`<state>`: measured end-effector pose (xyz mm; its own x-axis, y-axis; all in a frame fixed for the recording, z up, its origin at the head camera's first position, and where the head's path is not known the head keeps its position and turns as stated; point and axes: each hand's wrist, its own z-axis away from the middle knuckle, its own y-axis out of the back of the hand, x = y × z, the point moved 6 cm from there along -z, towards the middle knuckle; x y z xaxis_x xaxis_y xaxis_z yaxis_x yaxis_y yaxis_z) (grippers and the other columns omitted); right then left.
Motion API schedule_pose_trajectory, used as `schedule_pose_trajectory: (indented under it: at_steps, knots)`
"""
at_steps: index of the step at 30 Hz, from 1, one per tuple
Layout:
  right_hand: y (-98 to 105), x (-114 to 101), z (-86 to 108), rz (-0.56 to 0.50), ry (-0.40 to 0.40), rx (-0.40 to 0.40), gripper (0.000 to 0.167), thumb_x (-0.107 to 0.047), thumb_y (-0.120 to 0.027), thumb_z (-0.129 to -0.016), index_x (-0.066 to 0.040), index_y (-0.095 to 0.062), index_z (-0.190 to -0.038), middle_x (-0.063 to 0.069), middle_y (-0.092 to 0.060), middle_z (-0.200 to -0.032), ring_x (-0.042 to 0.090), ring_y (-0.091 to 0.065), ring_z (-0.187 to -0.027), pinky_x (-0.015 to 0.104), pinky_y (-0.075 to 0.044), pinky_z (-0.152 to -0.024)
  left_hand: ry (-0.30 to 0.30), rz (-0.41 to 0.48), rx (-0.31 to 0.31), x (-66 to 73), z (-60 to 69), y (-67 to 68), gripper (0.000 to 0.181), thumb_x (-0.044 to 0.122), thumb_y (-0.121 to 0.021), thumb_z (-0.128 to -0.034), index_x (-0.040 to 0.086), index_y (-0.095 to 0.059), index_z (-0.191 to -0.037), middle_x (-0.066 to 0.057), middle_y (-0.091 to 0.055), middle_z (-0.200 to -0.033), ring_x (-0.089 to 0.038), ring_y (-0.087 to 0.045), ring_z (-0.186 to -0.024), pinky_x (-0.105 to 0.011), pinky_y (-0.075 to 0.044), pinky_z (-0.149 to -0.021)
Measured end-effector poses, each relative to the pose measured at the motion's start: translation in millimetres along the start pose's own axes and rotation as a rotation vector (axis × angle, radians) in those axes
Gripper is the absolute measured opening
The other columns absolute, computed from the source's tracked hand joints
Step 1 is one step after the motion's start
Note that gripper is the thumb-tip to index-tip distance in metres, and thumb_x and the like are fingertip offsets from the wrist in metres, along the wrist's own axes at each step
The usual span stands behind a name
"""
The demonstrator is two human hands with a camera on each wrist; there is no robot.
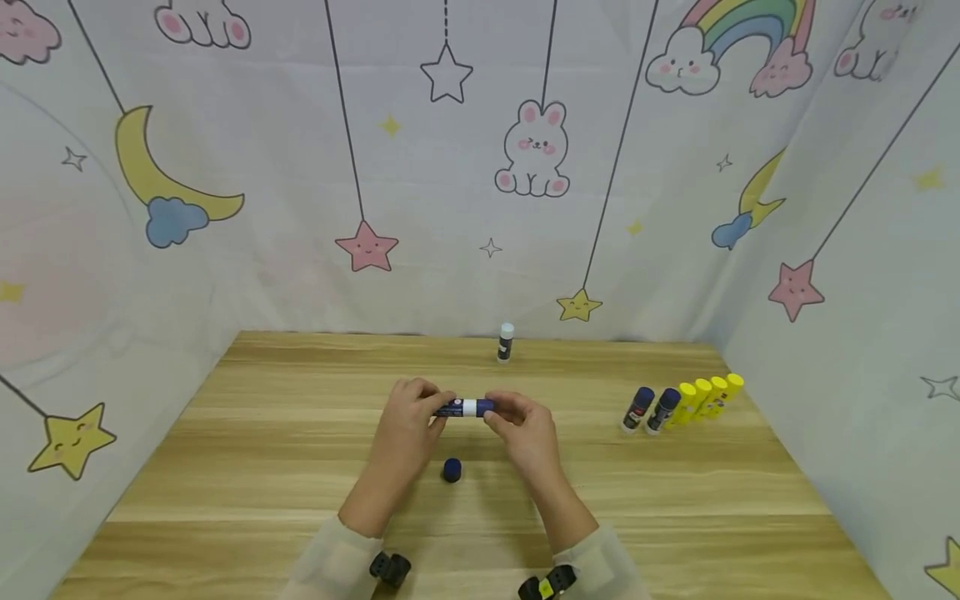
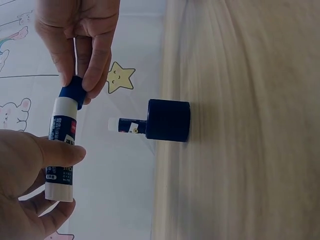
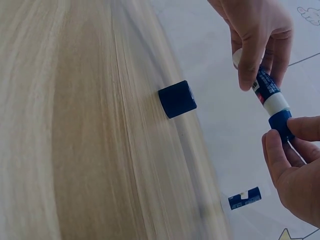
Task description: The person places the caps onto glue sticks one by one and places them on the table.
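Both hands hold one glue stick (image 1: 469,407) level above the middle of the table. My left hand (image 1: 408,414) grips its dark, labelled body, with the thumb across the label in the left wrist view. At the other end, my right hand (image 1: 527,425) pinches the dark blue cap (image 2: 74,91) between thumb and fingers. A white band (image 3: 276,103) shows between cap and label. Below the hands, a loose dark blue cap (image 1: 452,470) stands on the tabletop, apart from both hands.
Near the back edge of the wooden table (image 1: 300,367) stands a white-topped glue stick (image 1: 506,343). To the right are two blue-capped glue sticks (image 1: 638,409) and several yellow sticks (image 1: 702,400) in a row. A patterned cloth (image 1: 450,292) hangs behind and at the sides.
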<state>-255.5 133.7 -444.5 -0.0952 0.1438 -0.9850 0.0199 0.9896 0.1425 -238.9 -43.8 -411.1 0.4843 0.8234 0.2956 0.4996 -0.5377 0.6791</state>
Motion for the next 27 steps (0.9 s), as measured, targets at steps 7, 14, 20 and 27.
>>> schedule_pose_trajectory:
  at_steps: [7, 14, 20, 27]
  knots:
    - [-4.5, 1.1, 2.3, -0.004, 0.004, 0.001, 0.022, -0.005, -0.074, -0.092, -0.008, -0.075, -0.114, 0.008, -0.074, -0.113, 0.022, -0.069, -0.106, 0.033, -0.058, -0.09, 0.003, -0.015, 0.007, 0.2, 3.4, -0.2, 0.031, 0.0, -0.091, -0.0711, 0.012, -0.082, -0.099, -0.004, -0.067, -0.094, -0.024, -0.057, -0.087, -0.034, -0.053, -0.076]
    - [-6.5, -1.1, 3.2, 0.001, 0.032, -0.01, 0.023, -0.005, -0.074, -0.092, -0.003, -0.074, -0.115, 0.01, -0.073, -0.115, 0.024, -0.069, -0.106, 0.031, -0.058, -0.088, -0.017, -0.022, 0.019, 3.2, 4.4, 1.0, 0.03, 0.001, -0.091, -0.0719, 0.013, -0.082, -0.098, -0.005, -0.066, -0.094, -0.025, -0.058, -0.088, -0.035, -0.054, -0.077]
    - [-7.5, -3.7, 5.4, 0.007, 0.039, -0.024, 0.024, -0.006, -0.074, -0.093, -0.003, -0.073, -0.116, 0.01, -0.072, -0.116, 0.025, -0.07, -0.106, 0.034, -0.058, -0.09, -0.023, -0.016, 0.021, 4.1, 4.9, 2.5, 0.027, 0.002, -0.089, -0.0749, 0.013, -0.082, -0.098, -0.004, -0.066, -0.094, -0.024, -0.057, -0.088, -0.034, -0.054, -0.077]
    - [-7.2, -3.8, 7.6, 0.006, 0.011, -0.018, 0.023, -0.008, -0.074, -0.093, -0.006, -0.074, -0.116, 0.008, -0.073, -0.116, 0.024, -0.069, -0.108, 0.039, -0.057, -0.094, -0.034, -0.015, 0.019, 5.2, 6.0, 1.2, 0.025, 0.003, -0.088, -0.0768, 0.013, -0.082, -0.099, -0.005, -0.066, -0.095, -0.024, -0.056, -0.088, -0.034, -0.054, -0.075]
